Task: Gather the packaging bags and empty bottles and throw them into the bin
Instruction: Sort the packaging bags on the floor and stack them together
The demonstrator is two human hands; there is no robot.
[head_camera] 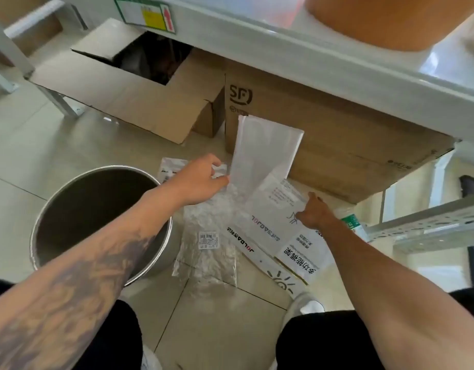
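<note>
A large SF cardboard box [337, 134] is seen beyond both hands, under the desk [324, 62], with an open cardboard box [129, 94] beyond the left hand. A round metal bin [70, 209] stands on the floor just under the left forearm. White printed packaging bags [273, 225] lie between the hands. A clear plastic bag [206, 252] lies nearer than the left hand. A bottle [353, 225] is partly hidden just behind the right hand. The left hand [201, 180] is pinched on a bag's edge. The right hand [314, 212] is pressed on the printed bags; its fingers cannot be told.
</note>
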